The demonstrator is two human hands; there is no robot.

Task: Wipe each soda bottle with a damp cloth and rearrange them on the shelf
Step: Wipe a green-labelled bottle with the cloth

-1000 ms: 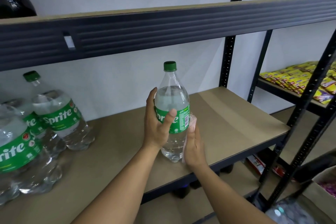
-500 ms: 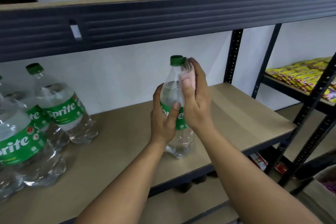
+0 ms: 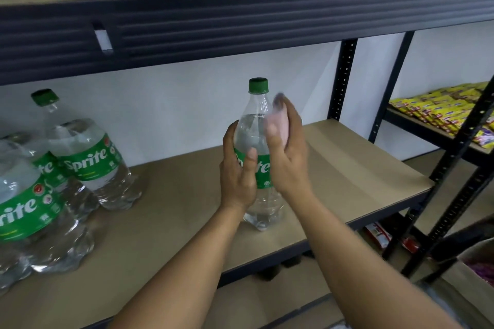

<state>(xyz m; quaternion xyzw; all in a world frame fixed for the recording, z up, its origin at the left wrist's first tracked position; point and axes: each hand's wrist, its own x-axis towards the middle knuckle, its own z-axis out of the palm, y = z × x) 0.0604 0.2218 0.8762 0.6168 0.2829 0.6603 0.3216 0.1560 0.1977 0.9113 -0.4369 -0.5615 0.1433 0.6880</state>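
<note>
A clear Sprite bottle (image 3: 257,115) with a green cap and green label stands upright near the front edge of the tan shelf board (image 3: 347,163). My left hand (image 3: 238,171) grips it around the label. My right hand (image 3: 287,152) holds a small pink cloth (image 3: 278,120) against the bottle's right shoulder, below the cap. Three more Sprite bottles (image 3: 88,157) stand grouped at the left of the same shelf.
A dark metal shelf beam (image 3: 267,24) runs overhead. Black uprights (image 3: 343,80) stand at the right. The neighbouring rack holds yellow snack packets (image 3: 441,109). A cardboard box (image 3: 478,270) sits at the lower right.
My right hand with the cloth went from the bottle's lower right side up to the cap, then slid down a little to the shoulder. My left hand kept its grip.
</note>
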